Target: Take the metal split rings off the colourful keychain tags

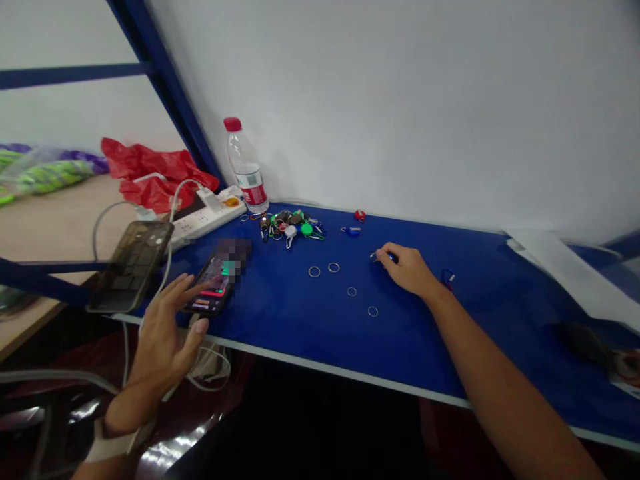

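Note:
My left hand (167,330) is open, its fingers spread over the lower left edge of a lit phone (213,283) lying on the blue table (280,313). My right hand (404,267) rests on the table with thumb and fingers pinched on a small blue clip, most of it hidden by the fingers. Left of that hand lie several metal rings (333,267). A blue clip (353,231) and a red one (359,215) sit further back. Beside my right wrist is another blue clip (449,277). Many coloured clips form a pile (293,225) near the wall.
A water bottle (253,187) with a red cap stands beside a white power strip (205,220). A second phone (133,267) lies at the left by a cable. White paper (575,273) and a dark object (583,343) are on the right.

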Available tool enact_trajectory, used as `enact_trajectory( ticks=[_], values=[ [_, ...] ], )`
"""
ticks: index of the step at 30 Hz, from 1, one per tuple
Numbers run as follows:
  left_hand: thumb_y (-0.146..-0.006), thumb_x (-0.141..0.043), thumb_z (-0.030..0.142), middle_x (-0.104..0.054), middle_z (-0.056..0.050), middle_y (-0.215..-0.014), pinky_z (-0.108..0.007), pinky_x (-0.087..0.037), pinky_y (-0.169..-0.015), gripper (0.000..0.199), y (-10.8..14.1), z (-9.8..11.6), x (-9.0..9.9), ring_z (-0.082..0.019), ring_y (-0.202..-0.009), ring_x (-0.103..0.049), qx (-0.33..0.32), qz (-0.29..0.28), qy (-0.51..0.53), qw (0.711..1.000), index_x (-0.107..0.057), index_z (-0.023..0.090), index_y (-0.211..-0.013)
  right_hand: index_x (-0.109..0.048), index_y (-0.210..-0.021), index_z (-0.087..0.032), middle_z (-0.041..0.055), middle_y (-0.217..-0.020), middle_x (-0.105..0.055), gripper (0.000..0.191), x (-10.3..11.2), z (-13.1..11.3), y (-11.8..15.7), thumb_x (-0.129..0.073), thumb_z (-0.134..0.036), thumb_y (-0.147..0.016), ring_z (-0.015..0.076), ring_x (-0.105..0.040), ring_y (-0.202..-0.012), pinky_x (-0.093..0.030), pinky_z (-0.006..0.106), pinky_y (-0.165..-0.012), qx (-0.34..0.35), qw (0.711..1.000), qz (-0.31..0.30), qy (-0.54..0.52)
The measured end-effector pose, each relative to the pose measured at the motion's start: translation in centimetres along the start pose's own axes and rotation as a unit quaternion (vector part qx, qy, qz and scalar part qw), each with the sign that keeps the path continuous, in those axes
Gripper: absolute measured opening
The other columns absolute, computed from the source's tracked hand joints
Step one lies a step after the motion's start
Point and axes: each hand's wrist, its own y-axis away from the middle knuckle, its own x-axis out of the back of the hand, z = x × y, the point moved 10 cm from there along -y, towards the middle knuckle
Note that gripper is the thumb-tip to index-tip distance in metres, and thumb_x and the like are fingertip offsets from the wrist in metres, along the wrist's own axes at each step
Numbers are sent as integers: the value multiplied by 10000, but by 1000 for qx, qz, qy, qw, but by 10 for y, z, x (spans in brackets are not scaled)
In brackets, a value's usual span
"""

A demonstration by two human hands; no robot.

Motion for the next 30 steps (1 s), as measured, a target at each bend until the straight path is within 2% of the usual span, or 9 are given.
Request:
enact_trajectory(
  ticks=[4, 8, 11, 14, 18, 24, 30],
  values=[
    [-968, -456, 444, -624, -114, -1390, -580, -380, -1151, 646, 6, -4, 2, -349, -1405, -479, 16, 8, 10, 1000, -291, 238, -1558, -708, -838, -185, 81, -784, -734, 340, 0, 0, 0, -469, -399, -950, 205, -630, -664, -430, 323, -656, -4, 1000, -3, 3],
    [-963, -477, 409, -549, -148, -1464, -605, -388, -1140, 658, 8, -3, -3, -374, -1395, -487, 1, -7, 20, 1000, -276, 249, -1568, -700, -825, -183, 82, -774, -726, 336, 0, 0, 0, -473, -399, -947, 204, -625, -658, -430, 325, -656, 1, 1000, 2, -4],
    [-959, -486, 362, -488, -134, -1524, -604, -382, -1152, 678, 7, 2, -6, -373, -1419, -461, -19, -14, 21, 999, -235, 290, -1584, -698, -828, -184, 84, -781, -727, 335, 0, 0, 0, -472, -400, -949, 208, -628, -663, -432, 328, -658, 3, 1000, 1, -5],
    [-959, -489, 341, -497, -113, -1517, -601, -373, -1164, 690, 5, 5, -8, -364, -1435, -443, -26, -19, 20, 999, -212, 318, -1590, -698, -825, -185, 87, -789, -732, 341, 0, 0, 0, -468, -404, -949, 212, -636, -680, -436, 331, -665, 6, 1000, 2, -3],
    [-955, -492, 326, -483, -99, -1534, -594, -376, -1165, 669, 4, 9, -11, -361, -1424, -456, -34, -31, 16, 999, -248, 335, -1578, -693, -824, -190, 88, -801, -735, 343, 1, 0, 0, -463, -410, -952, 214, -645, -697, -442, 332, -677, 6, 1000, 3, -2],
    [-957, -486, 321, -567, -141, -1453, -604, -374, -1149, 665, 5, 8, -6, -362, -1438, -436, -31, -11, 24, 999, -248, 258, -1575, -694, -824, -194, 79, -777, -728, 340, 0, 0, 0, -461, -412, -943, 211, -630, -678, -431, 327, -667, 6, 1000, 4, 1],
    [-962, -481, 376, -646, -143, -1363, -594, -393, -1132, 630, 10, -6, 1, -361, -1405, -472, 11, 23, -1, 1000, -314, 195, -1542, -693, -828, -192, 82, -784, -727, 346, 0, 1, 0, -456, -418, -940, 214, -633, -682, -435, 335, -679, -2, 1000, 4, 4]
  ],
)
